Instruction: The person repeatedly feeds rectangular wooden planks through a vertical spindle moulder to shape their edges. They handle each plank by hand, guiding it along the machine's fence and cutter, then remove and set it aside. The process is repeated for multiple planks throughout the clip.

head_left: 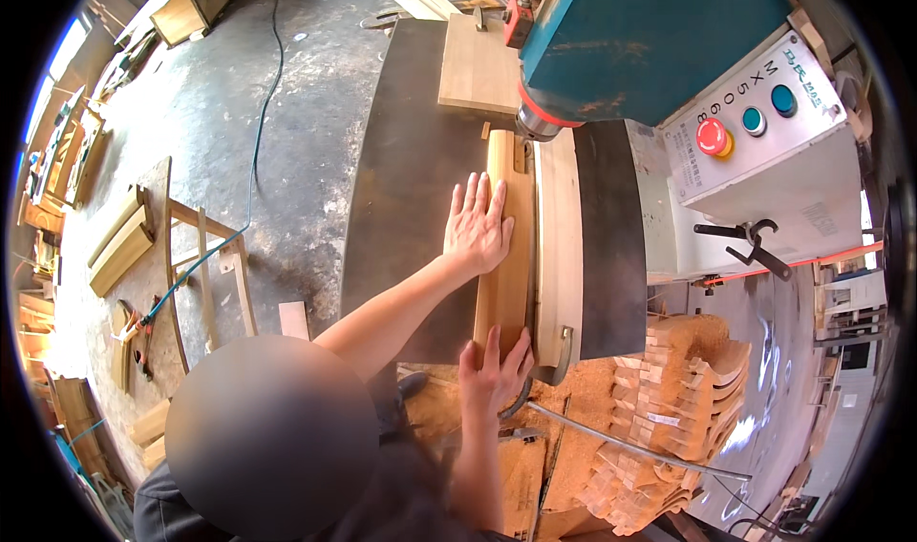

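Note:
A long wooden piece with a slot near its far end (515,217) lies on the machine's dark metal table (382,189), along a pale wooden fence (559,236). Above its far end hangs the tool head (533,120) beneath a teal housing. My left hand (478,227) lies on the piece's left side, fingers stretched out and slightly apart. My right hand (489,375) touches the piece at its near end, fingers spread. A small wood strip (485,131) is just beyond the piece.
A board (478,64) lies at the table's back. The control box (764,203) is at right, with stacked curved wooden parts (673,399) below. A hose (253,160) crosses the floor to a workbench (143,275) at left. A metal rod (640,439) runs below the table.

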Demonstrator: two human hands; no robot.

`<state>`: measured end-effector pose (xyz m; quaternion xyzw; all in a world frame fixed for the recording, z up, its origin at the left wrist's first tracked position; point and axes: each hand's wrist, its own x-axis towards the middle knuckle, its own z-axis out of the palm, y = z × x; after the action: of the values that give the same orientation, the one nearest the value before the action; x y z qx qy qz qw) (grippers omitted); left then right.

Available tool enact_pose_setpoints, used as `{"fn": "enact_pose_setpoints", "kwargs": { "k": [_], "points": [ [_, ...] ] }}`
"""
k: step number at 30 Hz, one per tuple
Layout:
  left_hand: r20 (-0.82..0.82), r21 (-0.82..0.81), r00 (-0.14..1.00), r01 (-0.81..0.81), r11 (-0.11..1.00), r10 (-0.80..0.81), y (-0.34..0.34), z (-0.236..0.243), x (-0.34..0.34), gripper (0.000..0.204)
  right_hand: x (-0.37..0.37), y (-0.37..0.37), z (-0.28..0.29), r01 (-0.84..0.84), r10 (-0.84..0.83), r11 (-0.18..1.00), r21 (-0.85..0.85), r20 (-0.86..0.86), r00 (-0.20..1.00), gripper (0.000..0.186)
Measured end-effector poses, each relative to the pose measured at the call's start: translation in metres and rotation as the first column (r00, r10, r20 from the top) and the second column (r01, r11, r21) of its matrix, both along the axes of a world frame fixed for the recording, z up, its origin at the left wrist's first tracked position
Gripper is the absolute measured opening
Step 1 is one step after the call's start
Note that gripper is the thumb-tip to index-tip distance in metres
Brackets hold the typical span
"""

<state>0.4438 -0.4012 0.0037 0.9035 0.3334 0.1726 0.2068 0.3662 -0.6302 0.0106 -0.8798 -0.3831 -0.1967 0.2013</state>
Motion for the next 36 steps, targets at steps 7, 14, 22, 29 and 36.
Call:
{"fn": "enact_pose_setpoints", "kwargs": {
  "k": [7,14,22,29,36],
  "points": [
    [0.052,-0.049,0.999,0.007,0.999,-0.004,-0.068,0.002,-0.096,0.074,-0.062,-0.071,0.033,0.045,-0.058,0.998,-0.046,-0.352,0.934,0.086],
    [0.293,-0.432,0.913,-0.138,0.891,0.283,-0.068,0.019,-0.143,0.088,-0.087,-0.151,0.01,-0.011,-0.031,0.986,-0.165,-0.253,0.967,0.101],
    [0.363,-0.392,0.894,-0.109,0.914,0.263,-0.047,-0.002,-0.134,0.075,-0.111,-0.176,0.02,0.07,-0.067,0.968,-0.24,0.024,0.997,0.087],
    [0.162,-0.708,0.977,0.213,0.674,-0.138,0.047,0.037,-0.122,0.039,-0.098,-0.208,0.018,0.009,0.015,0.969,-0.247,0.096,0.995,0.085],
    [0.013,-0.814,0.877,0.288,0.505,-0.479,0.087,0.044,-0.109,0.028,-0.088,-0.223,0.027,-0.103,0.099,0.97,-0.221,-0.028,0.995,0.092]
  ]
}}
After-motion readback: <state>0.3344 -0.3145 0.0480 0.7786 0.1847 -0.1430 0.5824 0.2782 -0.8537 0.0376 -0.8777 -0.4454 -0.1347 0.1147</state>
